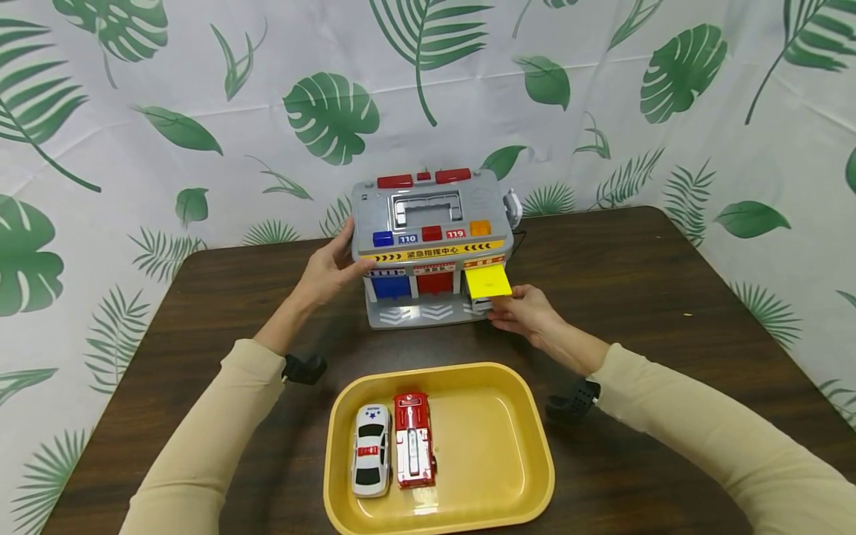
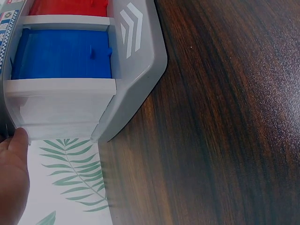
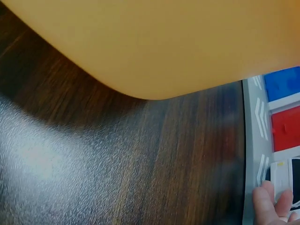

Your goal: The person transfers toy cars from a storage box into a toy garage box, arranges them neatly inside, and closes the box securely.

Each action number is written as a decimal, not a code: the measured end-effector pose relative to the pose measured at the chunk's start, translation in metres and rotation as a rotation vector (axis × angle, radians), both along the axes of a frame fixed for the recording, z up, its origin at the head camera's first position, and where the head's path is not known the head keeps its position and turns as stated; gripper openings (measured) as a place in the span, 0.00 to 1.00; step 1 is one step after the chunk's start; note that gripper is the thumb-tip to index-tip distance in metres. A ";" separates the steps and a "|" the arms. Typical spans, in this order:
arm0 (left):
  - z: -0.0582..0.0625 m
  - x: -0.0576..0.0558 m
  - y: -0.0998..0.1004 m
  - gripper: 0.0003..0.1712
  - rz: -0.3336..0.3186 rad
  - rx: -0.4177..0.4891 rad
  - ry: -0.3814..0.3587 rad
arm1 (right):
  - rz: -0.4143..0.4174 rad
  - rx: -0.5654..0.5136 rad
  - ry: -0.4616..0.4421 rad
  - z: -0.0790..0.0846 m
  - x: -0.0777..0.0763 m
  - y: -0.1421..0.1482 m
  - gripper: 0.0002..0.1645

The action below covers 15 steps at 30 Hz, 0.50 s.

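A grey toy emergency station point(image 1: 431, 253) stands toward the back of the table, with a blue door point(image 1: 391, 287), a red door point(image 1: 435, 283) and a raised yellow door point(image 1: 488, 281). At its left side my left hand point(image 1: 329, 269) holds the corner, the thumb over the front edge and the fingers along the side. My right hand point(image 1: 528, 312) grips a white toy car point(image 3: 281, 176) at the right bay. In the head view the car sits under the yellow door, which hides most of it.
Nearer to me is a yellow tray point(image 1: 495, 475) holding a white toy police car point(image 1: 371, 449) and a red toy fire truck point(image 1: 414, 440) side by side. A leaf-patterned cloth point(image 1: 428, 96) hangs behind the dark wooden table point(image 1: 635, 275).
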<state>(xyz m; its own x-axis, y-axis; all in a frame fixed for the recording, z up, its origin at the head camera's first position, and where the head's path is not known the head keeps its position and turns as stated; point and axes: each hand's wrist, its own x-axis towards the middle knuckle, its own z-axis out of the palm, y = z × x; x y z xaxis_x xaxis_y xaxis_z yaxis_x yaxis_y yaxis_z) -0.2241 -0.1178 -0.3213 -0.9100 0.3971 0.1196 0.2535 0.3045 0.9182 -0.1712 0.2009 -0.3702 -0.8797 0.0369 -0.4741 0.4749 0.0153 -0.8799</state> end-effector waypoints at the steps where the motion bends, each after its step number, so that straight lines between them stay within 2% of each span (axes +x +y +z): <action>1: 0.000 0.000 0.000 0.50 0.001 0.003 -0.001 | -0.007 -0.004 0.004 0.000 0.000 0.000 0.28; 9: 0.002 0.000 -0.001 0.50 -0.002 -0.001 0.012 | -0.048 -0.035 0.047 0.000 0.001 -0.004 0.31; 15: 0.001 0.001 0.000 0.50 0.001 -0.011 0.003 | -0.070 -0.087 0.098 0.001 -0.002 -0.004 0.28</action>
<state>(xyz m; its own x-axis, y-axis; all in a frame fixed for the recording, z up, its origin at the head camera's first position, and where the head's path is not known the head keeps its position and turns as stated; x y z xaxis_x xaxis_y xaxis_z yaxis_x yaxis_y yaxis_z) -0.2232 -0.1181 -0.3198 -0.9100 0.3974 0.1179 0.2560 0.3151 0.9139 -0.1729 0.1973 -0.3688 -0.9185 0.0623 -0.3906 0.3843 -0.0931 -0.9185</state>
